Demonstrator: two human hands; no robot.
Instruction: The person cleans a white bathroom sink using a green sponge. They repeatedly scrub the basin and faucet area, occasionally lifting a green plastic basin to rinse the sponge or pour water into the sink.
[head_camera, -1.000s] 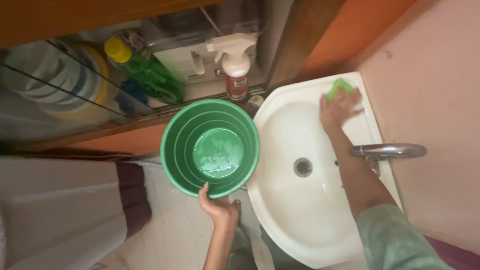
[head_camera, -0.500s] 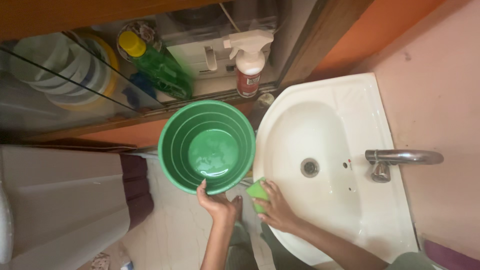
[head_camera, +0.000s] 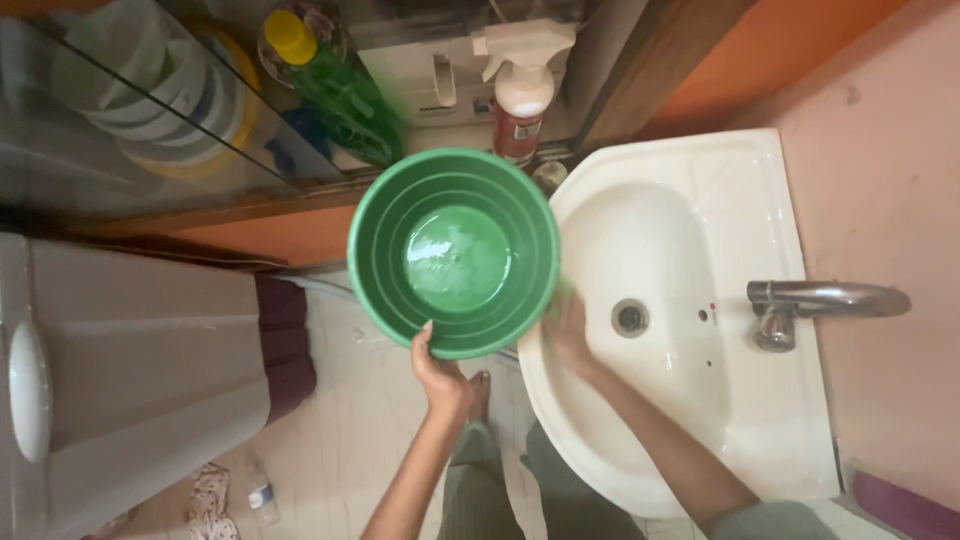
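My left hand (head_camera: 438, 372) grips the near rim of a round green bucket (head_camera: 385, 255) and holds it up beside the sink; a little water lies in its bottom. My right hand (head_camera: 570, 332) rests on the left inner edge of the white sink (head_camera: 700, 200), blurred, with its fingertips hidden behind the bucket's rim. The green sponge seen in it earlier does not show now. The drain (head_camera: 631, 317) lies just right of that hand.
A chrome tap (head_camera: 830, 298) reaches over the sink from the right. Behind the bucket stand a white spray bottle (head_camera: 520, 95), a green bottle with a yellow cap (head_camera: 340, 80) and stacked dishes (head_camera: 150, 90) behind glass. A white appliance (head_camera: 140, 360) fills the left.
My right hand with the sponge swept from the sink's far rim to its near left rim, then slid partly behind the bucket. The bucket rose and shifted right, towards the sink.
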